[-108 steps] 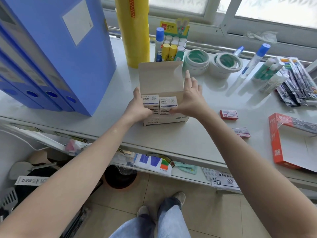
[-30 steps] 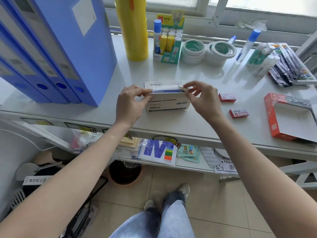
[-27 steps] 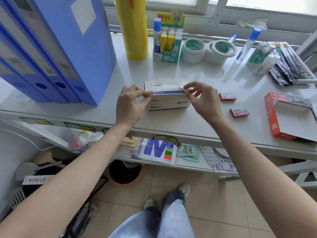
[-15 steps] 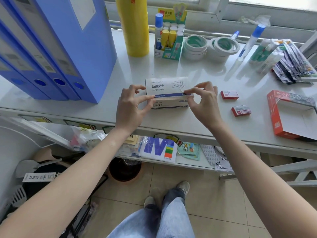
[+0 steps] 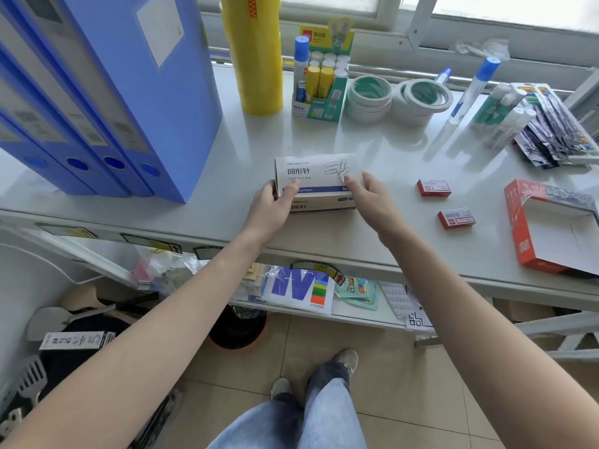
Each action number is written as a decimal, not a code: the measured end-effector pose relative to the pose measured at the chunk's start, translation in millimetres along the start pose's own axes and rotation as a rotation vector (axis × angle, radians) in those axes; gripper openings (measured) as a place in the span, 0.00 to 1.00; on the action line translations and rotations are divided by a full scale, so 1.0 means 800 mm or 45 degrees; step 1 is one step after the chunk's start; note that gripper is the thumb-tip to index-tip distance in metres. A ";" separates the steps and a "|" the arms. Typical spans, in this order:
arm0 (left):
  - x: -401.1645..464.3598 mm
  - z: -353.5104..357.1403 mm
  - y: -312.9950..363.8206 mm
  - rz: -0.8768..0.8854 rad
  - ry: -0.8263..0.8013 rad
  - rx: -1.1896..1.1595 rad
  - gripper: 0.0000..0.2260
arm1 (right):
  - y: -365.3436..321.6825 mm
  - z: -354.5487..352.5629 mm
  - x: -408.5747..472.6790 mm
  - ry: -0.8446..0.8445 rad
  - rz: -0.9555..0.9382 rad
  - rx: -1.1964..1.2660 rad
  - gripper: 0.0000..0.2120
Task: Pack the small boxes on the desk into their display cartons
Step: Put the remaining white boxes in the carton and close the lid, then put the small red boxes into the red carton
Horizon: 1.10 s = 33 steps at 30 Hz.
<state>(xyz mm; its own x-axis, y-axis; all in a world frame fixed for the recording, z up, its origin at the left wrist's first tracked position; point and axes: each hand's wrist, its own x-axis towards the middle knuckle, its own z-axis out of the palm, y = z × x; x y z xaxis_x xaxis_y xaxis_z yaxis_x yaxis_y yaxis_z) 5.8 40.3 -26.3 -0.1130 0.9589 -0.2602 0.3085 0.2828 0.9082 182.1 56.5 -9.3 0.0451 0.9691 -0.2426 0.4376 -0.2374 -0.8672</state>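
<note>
Both grips clamp the closed white carton (image 5: 316, 183) by its ends near the bench (image 5: 372, 241) front edge: left hand (image 5: 270, 207), right hand (image 5: 369, 197). Packing judged part-done; two red boxes (image 5: 434, 188) remain outside the open red carton (image 5: 551, 228), front-right corner.

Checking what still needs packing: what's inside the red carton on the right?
The red carton shows only bare white card inside; its far corner is hidden under the flap. Two small red boxes lie outside on the desk.
</note>
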 end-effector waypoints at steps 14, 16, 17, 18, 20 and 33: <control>0.070 -0.084 -0.007 -0.016 0.188 0.066 0.31 | -0.062 0.082 0.046 0.062 -0.048 0.181 0.18; 0.072 -0.091 -0.005 -0.010 0.206 0.055 0.27 | -0.066 0.093 0.052 0.046 -0.053 0.183 0.19; 0.073 -0.093 -0.006 -0.008 0.215 0.052 0.26 | -0.068 0.097 0.054 0.045 -0.057 0.181 0.20; 0.074 -0.094 -0.007 -0.003 0.229 0.052 0.26 | -0.069 0.100 0.057 0.044 -0.064 0.177 0.20; 0.074 -0.097 -0.007 -0.013 0.247 0.048 0.27 | -0.073 0.103 0.059 0.038 -0.074 0.161 0.20; 0.047 -0.039 0.057 0.486 0.277 0.469 0.26 | -0.064 0.026 0.046 0.077 -0.153 -0.079 0.24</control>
<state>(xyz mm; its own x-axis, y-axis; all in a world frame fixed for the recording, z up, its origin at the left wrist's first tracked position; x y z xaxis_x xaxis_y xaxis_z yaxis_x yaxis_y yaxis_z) -13.6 88.5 15.9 -0.1091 0.9789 0.1728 0.6698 -0.0561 0.7404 142.7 103.1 16.7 0.0418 0.9930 -0.1102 0.4979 -0.1163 -0.8594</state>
